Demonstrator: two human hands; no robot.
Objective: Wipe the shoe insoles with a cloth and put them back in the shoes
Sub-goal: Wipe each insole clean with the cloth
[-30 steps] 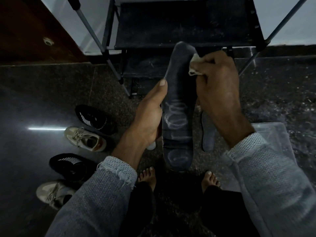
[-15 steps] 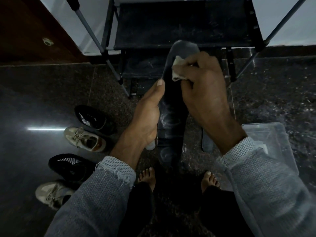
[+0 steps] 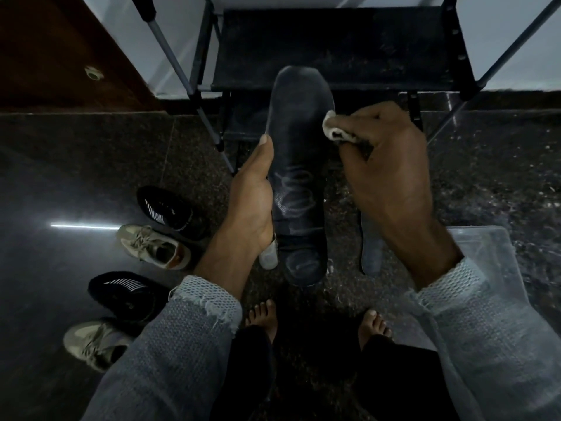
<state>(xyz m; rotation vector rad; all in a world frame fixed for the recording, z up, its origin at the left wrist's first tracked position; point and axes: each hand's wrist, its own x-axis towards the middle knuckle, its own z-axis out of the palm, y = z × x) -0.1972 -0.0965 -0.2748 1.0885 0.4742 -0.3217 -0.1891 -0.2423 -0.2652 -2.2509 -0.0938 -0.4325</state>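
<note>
At the bottom of the frame two grey knitted sleeves (image 3: 182, 344) with frayed cuffs reach forward, and between them two bare feet (image 3: 264, 317) stand on the dark speckled floor (image 3: 501, 177). In the lower left of the frame four shoes lie in a staggered column on the floor: a beige sneaker (image 3: 94, 344) nearest, a black sneaker (image 3: 121, 291) with white stripes above it, a second beige sneaker (image 3: 151, 247) further up, and a second black sneaker (image 3: 167, 208) beyond that. At lower right a clear plastic container (image 3: 491, 256) sits on the floor beside the right sleeve. In the centre the left hand (image 3: 252, 205) grips a dark insole (image 3: 299, 165) by its left edge, the thumb lying along that edge, holding it lengthwise with the heel toward the person and the toe pointing to the top of the frame; pale wipe marks show on its middle and heel. A small pale object (image 3: 268, 256) shows just under the left hand, too unclear to name. The right hand (image 3: 382, 165) is curled round a small whitish cloth (image 3: 334, 129), which sits at the right edge of the insole's forepart; whether it touches cannot be told. A second insole (image 3: 370, 247) lies on the floor under the right wrist, partly hidden. Beyond, a black shoe rack (image 3: 334, 47) with grey metal poles stands against a pale wall (image 3: 176, 31), and a brown wooden door (image 3: 60, 50) fills the upper left of the frame.
</note>
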